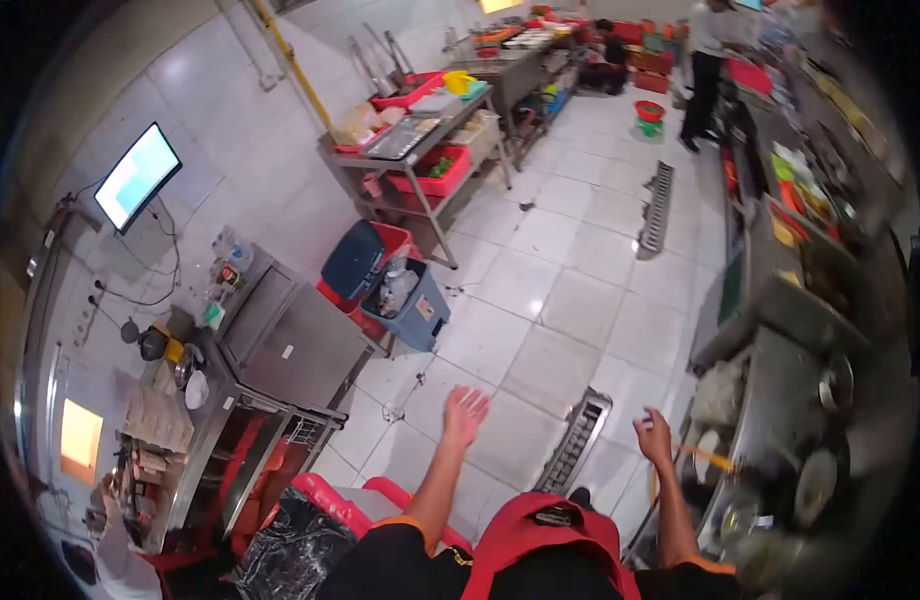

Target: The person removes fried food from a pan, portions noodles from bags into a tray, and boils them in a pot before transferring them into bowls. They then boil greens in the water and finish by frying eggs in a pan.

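We have the grey plastic pedal bin (422, 315), dark blue lid (353, 258) raised, crumpled pale plastic (397, 292) inside; beyond it, a red rectangular tub (448, 186) holds green leaves (441, 167). Our left hand (465, 416), fingers spread and released, is nearer us than the bin; our right hand (654, 436), fingers loosely bent, released, is well right of it.

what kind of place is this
Probably a commercial kitchen: a steel worktable with a red tub of apparent greens under its top, and grated drains in the tiled floor.

bright | glare on floor tiles (536, 304) | wall screen (138, 178) washed out | right side blurred | edges bowed, dark
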Action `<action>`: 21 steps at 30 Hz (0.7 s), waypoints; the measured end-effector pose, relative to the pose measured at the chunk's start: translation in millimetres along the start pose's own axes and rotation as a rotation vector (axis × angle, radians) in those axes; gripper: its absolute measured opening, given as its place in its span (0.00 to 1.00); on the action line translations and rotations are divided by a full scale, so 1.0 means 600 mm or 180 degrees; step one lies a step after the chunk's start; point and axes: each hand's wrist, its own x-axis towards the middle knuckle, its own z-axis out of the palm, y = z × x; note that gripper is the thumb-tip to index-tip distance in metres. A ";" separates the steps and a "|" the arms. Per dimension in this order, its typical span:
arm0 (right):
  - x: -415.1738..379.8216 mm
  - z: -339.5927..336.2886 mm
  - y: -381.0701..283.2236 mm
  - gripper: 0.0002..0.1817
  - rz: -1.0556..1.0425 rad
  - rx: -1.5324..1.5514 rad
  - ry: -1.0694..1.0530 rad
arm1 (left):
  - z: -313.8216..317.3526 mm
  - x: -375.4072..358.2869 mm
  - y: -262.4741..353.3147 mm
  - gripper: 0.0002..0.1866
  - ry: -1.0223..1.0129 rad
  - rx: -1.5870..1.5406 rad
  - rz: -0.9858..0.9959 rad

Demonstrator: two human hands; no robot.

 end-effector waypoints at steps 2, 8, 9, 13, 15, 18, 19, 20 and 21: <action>0.197 0.040 -0.104 0.22 -0.0156 0.0402 -0.0233 | -0.014 0.042 0.075 0.22 0.0628 0.0029 0.0401; 0.616 0.180 -0.305 0.20 -0.1136 0.0713 -0.1485 | -0.004 0.227 0.235 0.23 0.1920 -0.0072 0.1118; 0.662 0.196 -0.316 0.20 -0.1147 0.0700 -0.1546 | 0.011 0.274 0.252 0.23 0.1971 -0.0111 0.1114; 0.877 0.241 -0.306 0.16 -0.0951 0.0581 -0.2113 | 0.171 0.502 0.308 0.20 0.1660 0.0315 0.1132; 1.011 0.261 -0.302 0.17 -0.0679 0.0633 -0.2211 | 0.281 0.603 0.365 0.19 0.1208 0.0489 0.1338; 1.240 0.324 -0.330 0.14 -0.1047 0.0428 -0.2050 | 0.396 0.732 0.471 0.16 0.1011 0.0943 0.1754; 1.321 0.356 -0.362 0.14 -0.1328 0.0223 -0.1930 | 0.433 0.776 0.508 0.14 0.0953 0.1370 0.2069; 1.399 0.392 -0.407 0.13 -0.1600 0.0021 -0.1821 | 0.464 0.811 0.549 0.14 0.1020 0.1332 0.2052; 1.467 0.432 -0.473 0.13 -0.1734 0.0382 -0.1829 | 0.487 0.835 0.583 0.13 0.1145 0.1519 0.2337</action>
